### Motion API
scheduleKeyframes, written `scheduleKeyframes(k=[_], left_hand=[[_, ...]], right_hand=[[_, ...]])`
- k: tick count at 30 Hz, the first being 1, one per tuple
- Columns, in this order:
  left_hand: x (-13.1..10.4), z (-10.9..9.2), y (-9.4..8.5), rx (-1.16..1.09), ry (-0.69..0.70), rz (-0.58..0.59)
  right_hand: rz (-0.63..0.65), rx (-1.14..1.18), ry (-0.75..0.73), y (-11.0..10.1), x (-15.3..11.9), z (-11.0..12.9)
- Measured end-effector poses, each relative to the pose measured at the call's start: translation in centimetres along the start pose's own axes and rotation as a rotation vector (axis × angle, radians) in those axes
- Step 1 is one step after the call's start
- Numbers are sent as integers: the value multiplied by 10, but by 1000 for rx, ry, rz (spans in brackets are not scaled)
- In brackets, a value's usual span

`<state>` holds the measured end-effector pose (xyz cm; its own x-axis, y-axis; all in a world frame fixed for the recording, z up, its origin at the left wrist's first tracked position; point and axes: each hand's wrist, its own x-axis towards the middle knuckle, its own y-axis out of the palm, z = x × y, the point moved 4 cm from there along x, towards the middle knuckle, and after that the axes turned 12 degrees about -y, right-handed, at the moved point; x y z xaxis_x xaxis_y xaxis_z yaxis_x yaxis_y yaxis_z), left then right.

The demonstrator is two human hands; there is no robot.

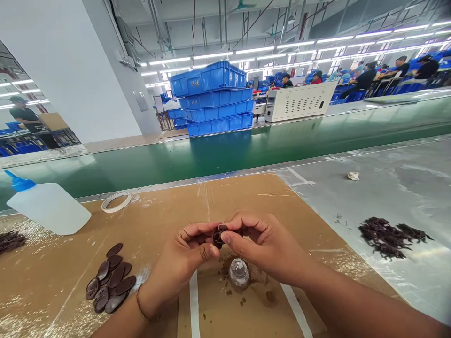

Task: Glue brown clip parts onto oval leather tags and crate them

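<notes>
Between my two hands, above the brown work surface, is a small dark brown part [217,238]. My left hand [188,251] pinches it from the left with thumb and fingers. On its right edge, the thumb and fingers of my right hand [257,239] are closed around a small dark piece that touches it. A small clear container [239,273] stands just below my hands, with dark spots on the surface around it. Several dark brown oval pieces [116,277] lie in a pile left of my left forearm.
A white bottle with a blue cap [49,206] and a tape roll [116,202] are at the left. Dark strips [391,237] lie in a heap at the right. Behind runs a green belt [158,162], with stacked blue crates [216,101] beyond. People sit in the background.
</notes>
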<state>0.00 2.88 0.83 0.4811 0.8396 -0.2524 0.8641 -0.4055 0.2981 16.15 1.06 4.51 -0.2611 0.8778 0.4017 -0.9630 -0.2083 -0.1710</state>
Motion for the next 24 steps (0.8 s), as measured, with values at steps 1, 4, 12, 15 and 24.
scheduleKeyframes(k=[1,4,12,15,24], left_hand=[[0,0,0,-1,-2,0],[0,0,0,-6,1,3],[1,-1,1,-13,-2,4],[2,0,1,-12,-3,18],[3,-2,2,-38,-6,2]], right_hand=[[3,6,9,0,0,-1],[5,32,29,2,0,-2],[5,111,50,3,0,-4],[4,148,40,3,1,-4],[8,124,54,3,-1,-5]])
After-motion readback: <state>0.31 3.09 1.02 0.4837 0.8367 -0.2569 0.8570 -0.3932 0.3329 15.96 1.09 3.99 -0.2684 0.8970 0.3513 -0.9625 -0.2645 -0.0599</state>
